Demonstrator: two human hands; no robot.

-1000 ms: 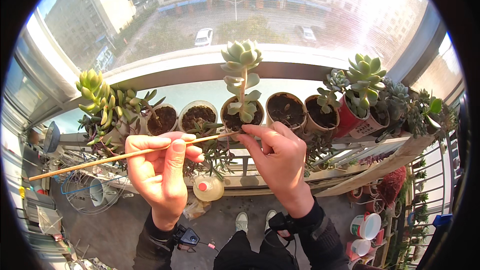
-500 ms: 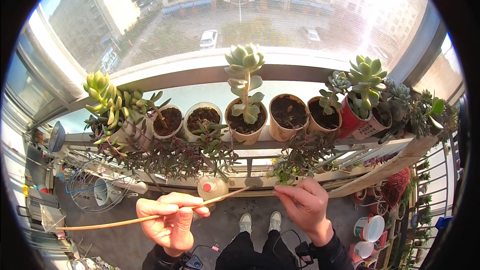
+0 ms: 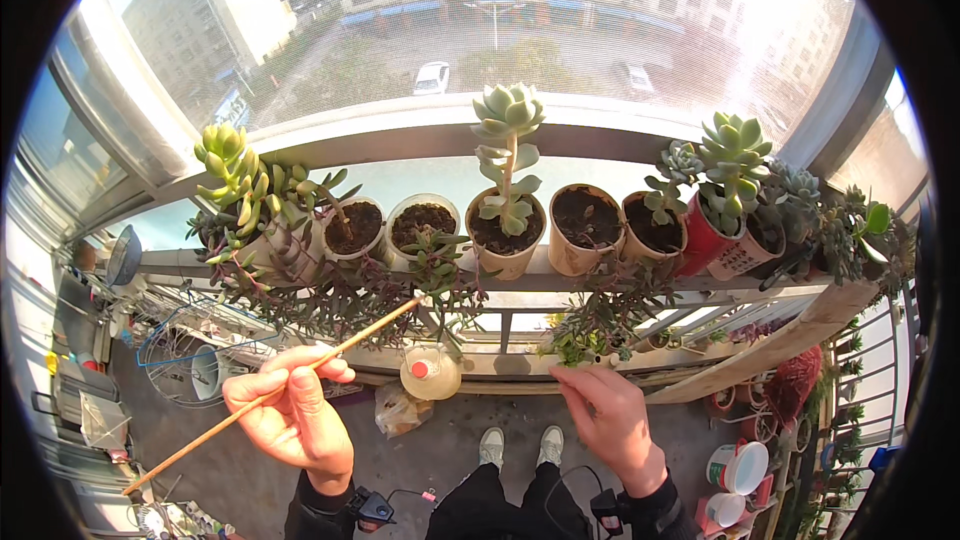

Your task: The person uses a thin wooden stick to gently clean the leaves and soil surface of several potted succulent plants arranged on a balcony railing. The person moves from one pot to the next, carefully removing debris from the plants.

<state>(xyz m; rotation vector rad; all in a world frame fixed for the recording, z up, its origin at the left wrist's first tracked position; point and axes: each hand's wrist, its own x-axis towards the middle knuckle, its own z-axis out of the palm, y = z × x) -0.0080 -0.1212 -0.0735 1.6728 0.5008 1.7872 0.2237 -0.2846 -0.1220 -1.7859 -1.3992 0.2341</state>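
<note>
My left hand is closed around a long thin wooden stick. The stick slants up to the right, its pale tip against the trailing purple-green stems below the pots. My right hand is closed, thumb and fingertips together near hanging greenery; whatever is between them is too small to make out. Above the hands stand a white pot of dark soil, a clear cup of soil, a beige pot with a tall pale-green succulent, and another beige pot.
A red pot and more succulents line the shelf's right. Below stand a jug with a red cap and a plastic bag. White buckets are at lower right, a wire hanger at left.
My left hand has moved left, and the stick has tilted so its tip points up toward the stems. My right hand stays nearly in place, still pinched. The view has shifted slightly.
</note>
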